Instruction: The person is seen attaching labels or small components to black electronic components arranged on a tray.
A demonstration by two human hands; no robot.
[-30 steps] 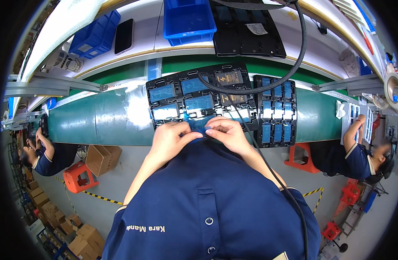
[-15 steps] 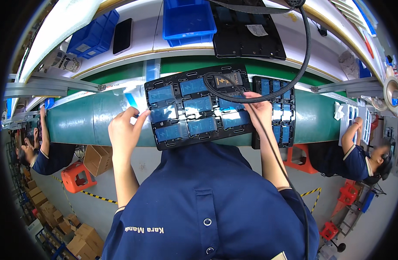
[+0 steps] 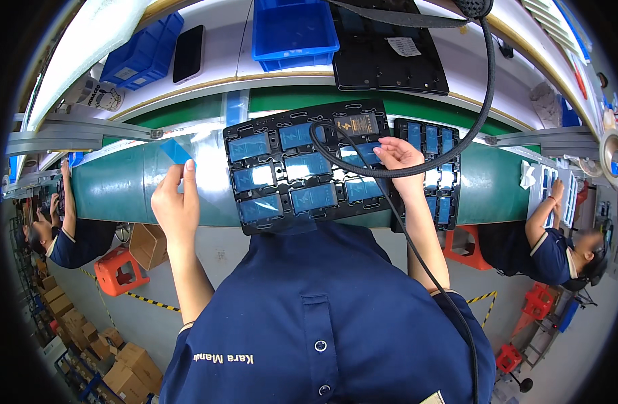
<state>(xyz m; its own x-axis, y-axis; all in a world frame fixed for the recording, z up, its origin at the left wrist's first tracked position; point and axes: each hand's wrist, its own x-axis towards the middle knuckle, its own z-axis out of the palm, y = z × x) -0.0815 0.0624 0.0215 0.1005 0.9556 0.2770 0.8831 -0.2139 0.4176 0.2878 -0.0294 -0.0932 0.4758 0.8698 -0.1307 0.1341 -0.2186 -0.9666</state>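
A black tray (image 3: 285, 174) lies tilted on the green belt before me, with rows of flat, battery-like blocks under shiny blue film (image 3: 307, 165). The top right block (image 3: 358, 126) shows a dark grey face without blue film. Left of the tray, my left hand (image 3: 177, 205) is raised, thumb and forefinger closed at the edge of a small piece of blue film (image 3: 179, 153). Over the tray's right side, my right hand (image 3: 403, 163) has its fingertips pinched together at the right-hand block of the middle row. What lies between those fingertips is too small to tell.
A black braided cable (image 3: 457, 145) loops over the tray and my right hand. Another filled tray (image 3: 450, 175) sits just right. Blue bins (image 3: 295, 64), a phone (image 3: 189, 54) and a black tray (image 3: 390, 60) rest on the shelf. Co-workers (image 3: 555, 236) sit either side.
My left hand has moved left, away from the tray's edge, and the blue film has shifted left with it. My right hand has drawn its fingertips together over the tray.
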